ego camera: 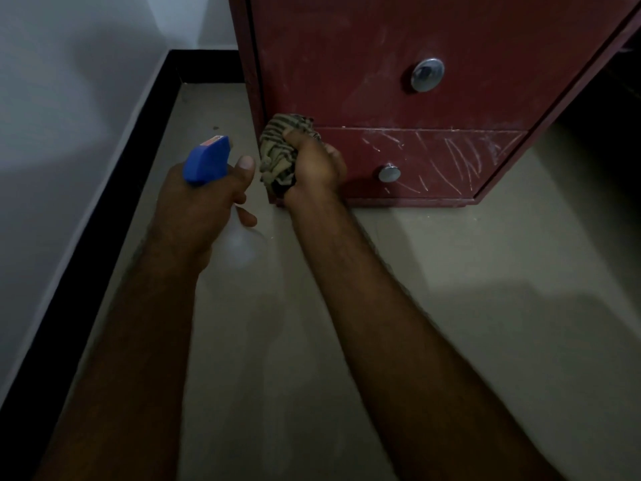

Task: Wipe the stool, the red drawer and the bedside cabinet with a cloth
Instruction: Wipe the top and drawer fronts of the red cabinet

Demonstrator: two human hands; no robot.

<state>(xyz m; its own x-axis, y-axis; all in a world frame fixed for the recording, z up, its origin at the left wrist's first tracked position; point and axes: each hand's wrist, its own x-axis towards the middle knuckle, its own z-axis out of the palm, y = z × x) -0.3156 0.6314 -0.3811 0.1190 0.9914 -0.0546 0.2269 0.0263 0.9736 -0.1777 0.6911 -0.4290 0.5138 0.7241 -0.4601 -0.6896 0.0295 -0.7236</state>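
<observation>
1. Fingers (331,149) of our right hand (314,168) are curled tight round the striped cloth (279,151). They bunch it into a wad pressed against the left edge of the bedside cabinet (347,64), right at the seam where the red drawer (444,168) begins.
2. Our left hand (204,203) is wrapped round the neck of a spray bottle (208,159) just beside the cloth, thumb raised next to the blue head. The clear body is blurred, so we cannot tell how full it is.
3. Pale scrawled marks cover the drawer front to the right of its knob (389,173), so we judge that surface is barely begun. The stool is not in view.
4. What could go wrong:
   - So tight a wad probably meets the wood with only a small patch, so our strokes may leave streaks.
   - The marks may smear rather than lift.
   - Loose folds could catch on the knob.
   - A stray squeeze of the trigger would wet the floor — a slip risk.
</observation>
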